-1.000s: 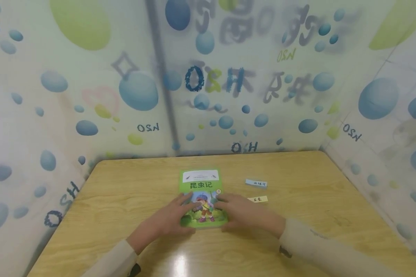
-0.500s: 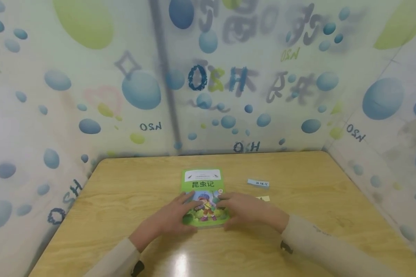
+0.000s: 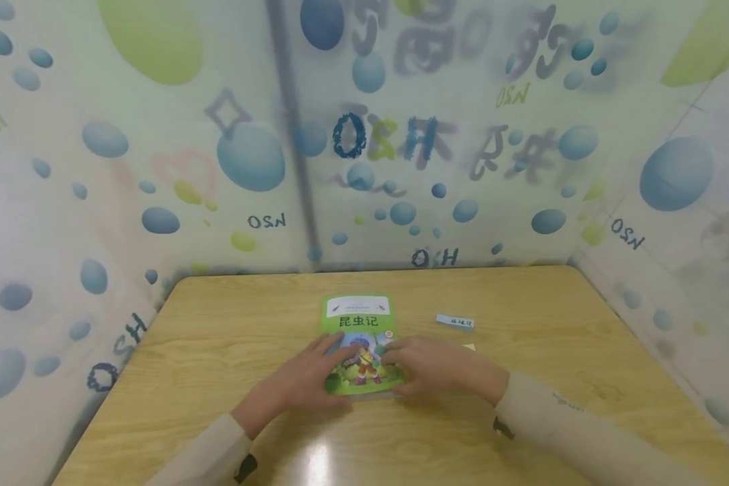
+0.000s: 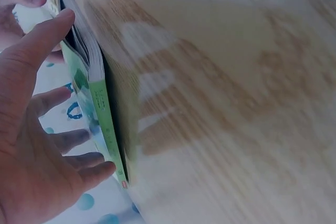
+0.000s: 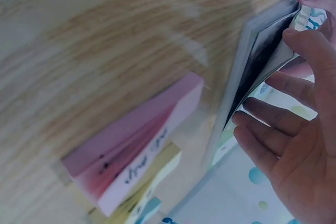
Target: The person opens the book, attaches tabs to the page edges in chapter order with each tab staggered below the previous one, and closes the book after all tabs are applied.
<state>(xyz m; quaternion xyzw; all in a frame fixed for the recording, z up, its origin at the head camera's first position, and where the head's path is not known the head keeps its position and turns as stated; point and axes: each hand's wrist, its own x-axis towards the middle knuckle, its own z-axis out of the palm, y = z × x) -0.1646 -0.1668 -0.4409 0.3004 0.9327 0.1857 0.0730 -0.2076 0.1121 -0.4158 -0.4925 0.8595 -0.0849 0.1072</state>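
A green paperback book (image 3: 358, 307) with a cartoon child and Chinese title on its cover lies on the wooden table, its front cover lifted slightly off the pages in both wrist views. At its left side is my left hand (image 3: 304, 378), fingers spread and relaxed by the green spine, thumb near the bottom edge. My right hand (image 3: 434, 368) is at the opposite side, with loosely bent fingers by the cover's free edge and the thumb by the near corner. Neither hand plainly grips the book; exact finger contact is hard to tell.
Right of the book lies a blue sticky-note pad (image 3: 455, 322). A yellow pad (image 3: 470, 347) is mostly covered by my right hand, and a pink pad (image 5: 139, 145) shows only in the right wrist view. Bubble-patterned walls (image 3: 364, 223) enclose the table (image 3: 231, 324).
The head view has shifted slightly. My right hand has edged a little to the right and covers more of the yellow pad. The left hand and the book look nearly unchanged.
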